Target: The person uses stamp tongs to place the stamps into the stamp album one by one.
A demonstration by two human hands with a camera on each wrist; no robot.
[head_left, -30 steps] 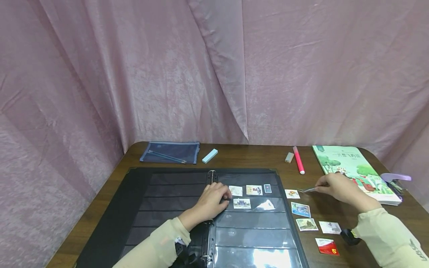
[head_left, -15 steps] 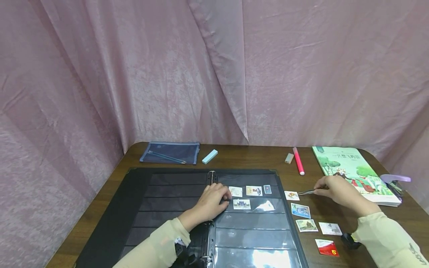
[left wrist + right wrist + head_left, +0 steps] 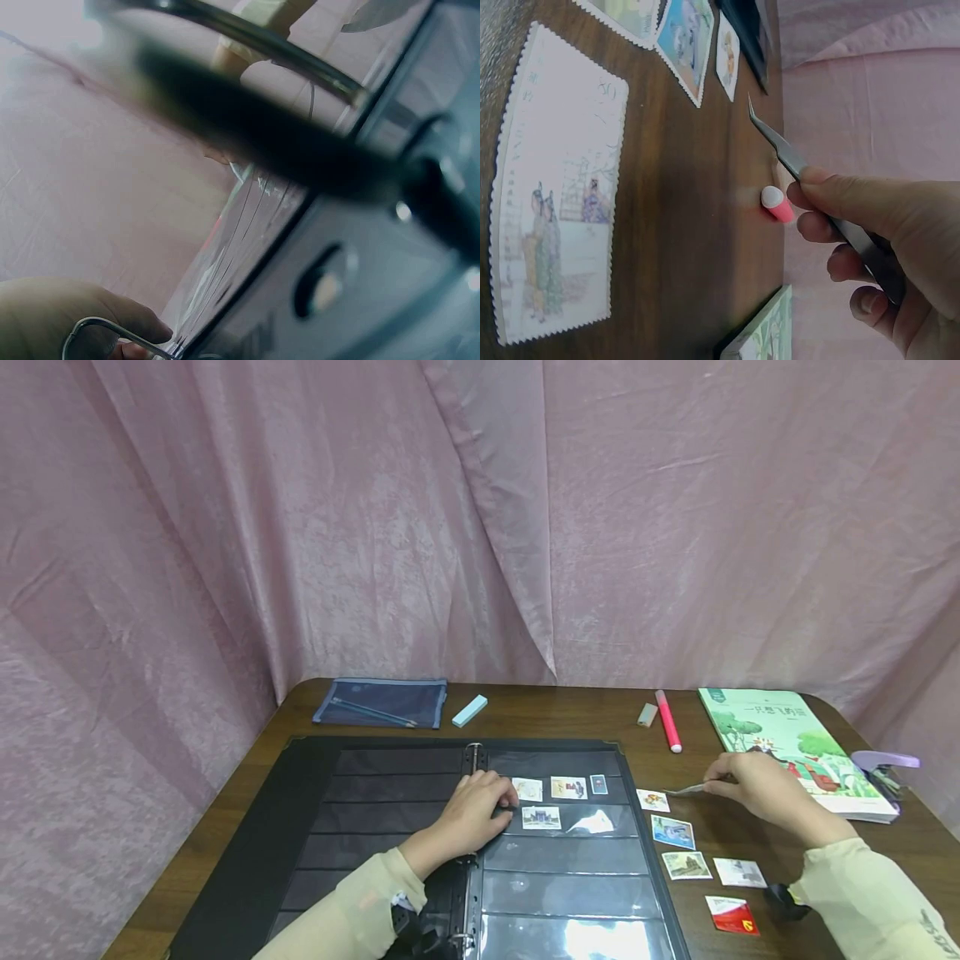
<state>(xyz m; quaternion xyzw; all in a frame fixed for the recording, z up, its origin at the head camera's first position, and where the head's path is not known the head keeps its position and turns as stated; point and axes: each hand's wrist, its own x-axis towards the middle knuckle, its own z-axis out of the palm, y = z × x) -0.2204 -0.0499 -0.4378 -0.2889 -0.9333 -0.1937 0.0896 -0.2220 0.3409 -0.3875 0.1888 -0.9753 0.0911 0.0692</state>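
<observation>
My left hand (image 3: 468,810) rests on the open black stamp album (image 3: 562,893), beside its metal rings and a mounted stamp (image 3: 528,789). In the left wrist view its thumb (image 3: 142,319) lies by the edge of a clear page. My right hand (image 3: 753,781) pinches a pair of metal tweezers (image 3: 784,150) between thumb and fingers. Their pointed tips are close to a small white stamp (image 3: 652,800) at the album's right edge; I cannot tell whether they touch it. More loose stamps lie nearer, including a blue one (image 3: 672,832) and a red one (image 3: 731,915).
A green book (image 3: 787,735) lies at the right with a purple-handled object (image 3: 885,760) by it. A pink marker (image 3: 669,722) and an eraser (image 3: 647,713) are behind the stamps. At the back left are a blue mesh pouch (image 3: 405,697) and a light-blue block (image 3: 469,710).
The right hand and tweezers shift only slightly, their tips staying by the small white stamp. The left hand keeps its place on the album.
</observation>
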